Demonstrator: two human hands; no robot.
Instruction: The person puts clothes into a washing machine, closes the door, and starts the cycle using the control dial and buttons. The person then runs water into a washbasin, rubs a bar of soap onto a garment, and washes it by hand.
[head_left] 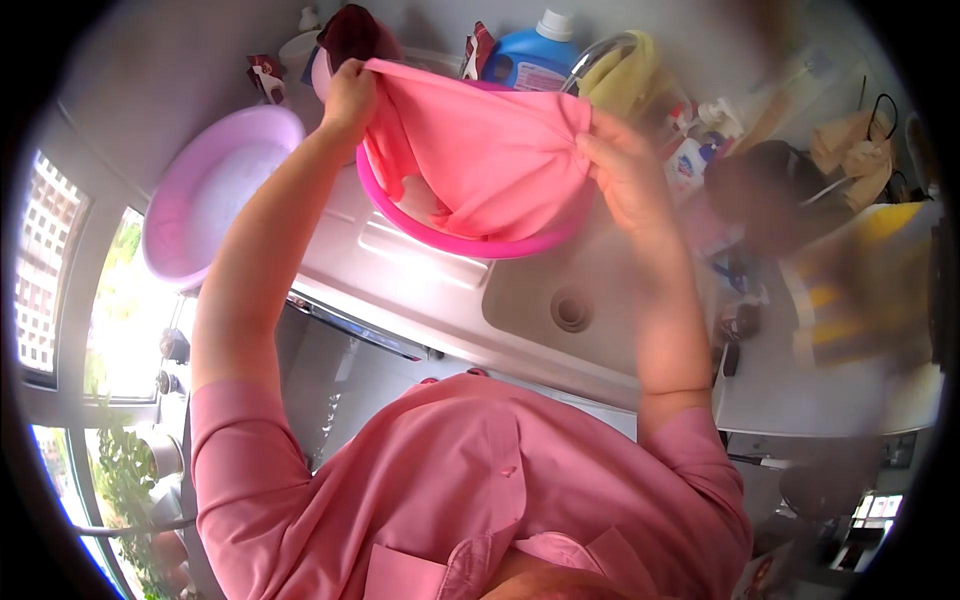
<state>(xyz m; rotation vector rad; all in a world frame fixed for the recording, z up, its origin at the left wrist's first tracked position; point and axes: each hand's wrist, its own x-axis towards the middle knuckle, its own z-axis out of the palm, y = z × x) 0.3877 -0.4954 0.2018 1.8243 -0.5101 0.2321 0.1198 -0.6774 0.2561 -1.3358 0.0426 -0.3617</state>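
A pink cloth point(480, 150) is stretched between my two hands above a bright pink basin point(470, 246). My left hand point(352, 98) is closed on its upper left corner. On the right side my right hand point(618, 165) pinches the cloth's edge between thumb and fingers, and the fabric gathers in folds there. The cloth's lower part hangs into the basin and hides most of its inside. The basin stands on the counter at the left edge of the sink point(570, 310).
A lilac basin point(165, 205) stands at the left. Behind the pink basin are a blue detergent bottle point(530, 58) and a yellow cloth point(615, 80). Bottles and a dark round object point(765, 185) lie to the right, beside a yellow-grey striped cloth point(870, 290).
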